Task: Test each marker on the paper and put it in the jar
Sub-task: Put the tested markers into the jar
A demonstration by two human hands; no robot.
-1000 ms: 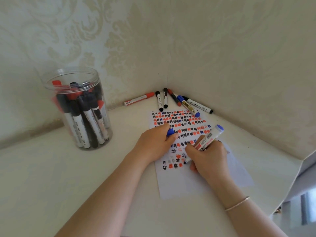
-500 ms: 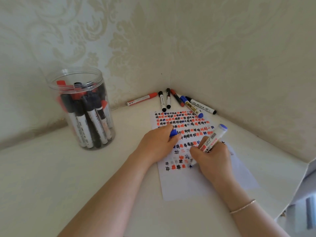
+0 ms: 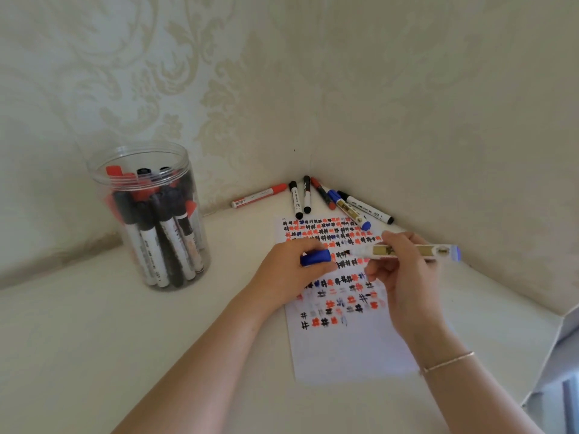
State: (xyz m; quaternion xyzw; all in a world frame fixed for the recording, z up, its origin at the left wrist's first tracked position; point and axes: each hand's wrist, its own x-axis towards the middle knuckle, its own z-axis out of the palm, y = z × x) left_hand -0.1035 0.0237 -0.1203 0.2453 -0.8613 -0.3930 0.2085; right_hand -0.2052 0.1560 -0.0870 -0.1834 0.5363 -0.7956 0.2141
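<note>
My right hand [image 3: 404,277] holds a blue-ended marker [image 3: 438,252] level above the paper [image 3: 347,349], its bare tip pointing left. My left hand [image 3: 282,277] pinches the marker's blue cap [image 3: 315,257] a short gap from that tip. The paper lies on the white table and is covered with rows of black, red and blue hash marks. A clear plastic jar [image 3: 150,214] stands at the left, holding several capped red and black markers upright. Several more capped markers [image 3: 329,198] lie in the wall corner beyond the paper.
Patterned walls meet in a corner right behind the loose markers. The table edge [image 3: 539,364] drops off at the right. A thin bracelet [image 3: 448,363] sits on my right wrist.
My right hand has lifted the marker off the paper and turned it level, tip toward the cap. My left hand has raised the cap toward it.
</note>
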